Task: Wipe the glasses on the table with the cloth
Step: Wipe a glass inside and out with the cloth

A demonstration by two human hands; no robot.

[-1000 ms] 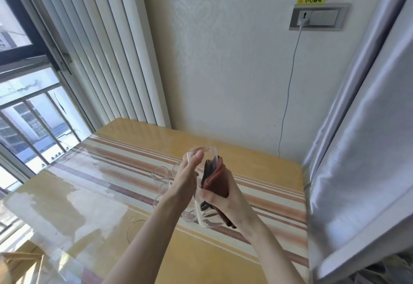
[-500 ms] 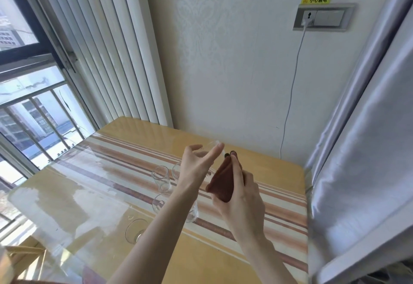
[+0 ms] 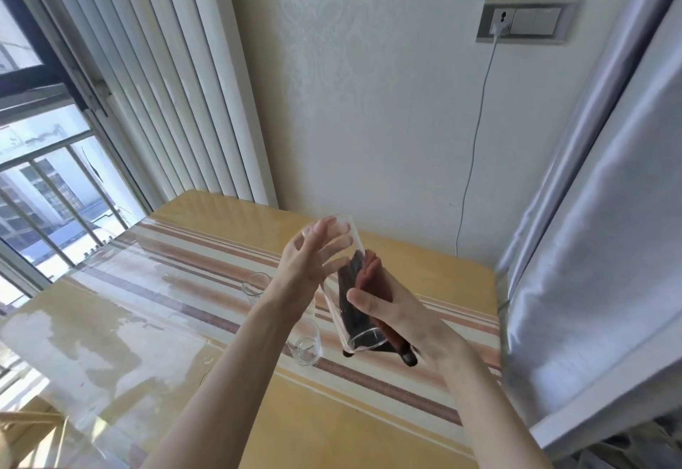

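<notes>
The left hand (image 3: 310, 258) grips the glass (image 3: 345, 284) near its base, the right hand (image 3: 398, 317) clamps the cloth (image 3: 369, 284) against it; smooth, fragile glass wants firm holding.

Tall glass (image 3: 345, 276) held above table (image 3: 369, 417) btwn both hands, cloth (image 3: 372, 284) at its right; 2 glasses (image 3: 306, 347) below-left.

Clear, smooth tall glass (image 3: 341, 284); matt reddish-brown cloth (image 3: 372, 284); glossy film over the striped table (image 3: 147, 302).
</notes>
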